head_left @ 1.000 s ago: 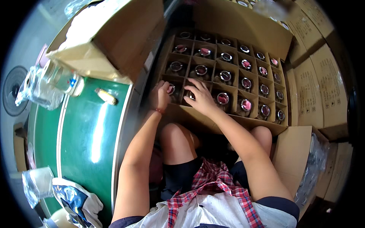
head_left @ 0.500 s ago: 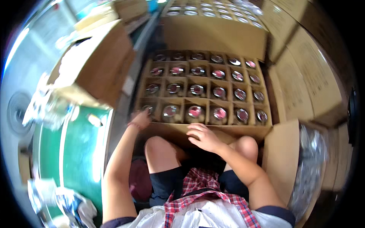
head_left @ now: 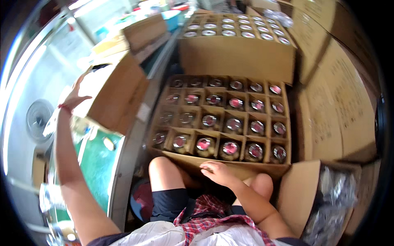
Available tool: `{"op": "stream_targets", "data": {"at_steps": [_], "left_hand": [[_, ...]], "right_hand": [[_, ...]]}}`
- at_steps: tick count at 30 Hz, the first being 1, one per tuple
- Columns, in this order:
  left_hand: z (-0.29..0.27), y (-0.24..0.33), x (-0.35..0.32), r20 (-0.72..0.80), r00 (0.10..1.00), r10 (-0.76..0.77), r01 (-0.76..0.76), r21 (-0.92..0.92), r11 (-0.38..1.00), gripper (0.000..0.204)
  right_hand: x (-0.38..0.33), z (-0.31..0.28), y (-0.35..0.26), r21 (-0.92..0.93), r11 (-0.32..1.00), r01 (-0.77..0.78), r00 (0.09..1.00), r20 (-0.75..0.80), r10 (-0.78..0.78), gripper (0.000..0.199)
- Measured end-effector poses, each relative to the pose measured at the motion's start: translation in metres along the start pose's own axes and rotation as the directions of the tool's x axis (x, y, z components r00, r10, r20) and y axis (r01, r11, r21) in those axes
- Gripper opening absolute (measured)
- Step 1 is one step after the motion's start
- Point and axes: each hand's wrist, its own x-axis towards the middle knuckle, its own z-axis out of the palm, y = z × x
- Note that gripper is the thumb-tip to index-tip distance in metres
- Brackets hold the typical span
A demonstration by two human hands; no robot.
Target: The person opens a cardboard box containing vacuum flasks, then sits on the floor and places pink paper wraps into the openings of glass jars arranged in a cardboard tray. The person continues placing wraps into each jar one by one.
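My left hand (head_left: 77, 96) is raised at the far left, fingers spread, beside the opening of a brown carton (head_left: 119, 88); nothing shows in its grasp. In front of my knees sits a large divided carton (head_left: 262, 165), its cardboard cells filled with glass jars. One near-row jar (head_left: 205, 145) has a pink patch on top, as do several others. My right hand (head_left: 218, 172) hovers or rests by this carton's near wall, fingers loosely bent and holding nothing visible. Whether it touches the wall, I cannot tell.
Another carton of lidded jars (head_left: 228, 33) stands behind. Tall closed cartons (head_left: 328, 98) line the right side. An open carton with clear plastic bags (head_left: 334, 192) is at lower right. To my left runs a green-topped bench (head_left: 96, 164) with a metal edge.
My left hand has left the near-left corner cell of the divided carton and swung up and left to the carton on the bench. The view has shifted; my right hand stays near the wall.
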Motion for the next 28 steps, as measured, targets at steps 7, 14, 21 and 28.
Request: {"op": "stream_targets", "data": {"at_steps": [7, 14, 21, 28], "left_hand": [[0.081, -0.088, 0.062, 0.391, 0.888, -0.242, 0.238, 0.061, 0.969, 0.075], [0.094, -0.100, 0.088, 0.352, 0.905, -0.238, 0.150, 0.258, 0.954, 0.031], [0.096, -0.084, 0.082, 0.459, 0.865, 0.204, -0.500, 0.823, 0.268, 0.018], [0.075, -0.096, 0.075, -0.119, 0.934, -0.335, 0.292, -0.283, 0.914, 0.068]], "right_hand": [[-0.013, 0.016, 0.037, -0.065, 0.997, -0.041, 0.999, -0.023, 0.039, 0.016], [-0.030, 0.001, 0.012, -0.203, 0.972, -0.118, 0.992, -0.068, 0.107, 0.020], [-0.065, 0.013, -0.047, 0.164, 0.959, -0.231, 0.960, -0.122, 0.252, 0.021], [-0.122, 0.009, -0.035, 0.317, 0.892, -0.323, 0.881, -0.242, 0.406, 0.022]]}}
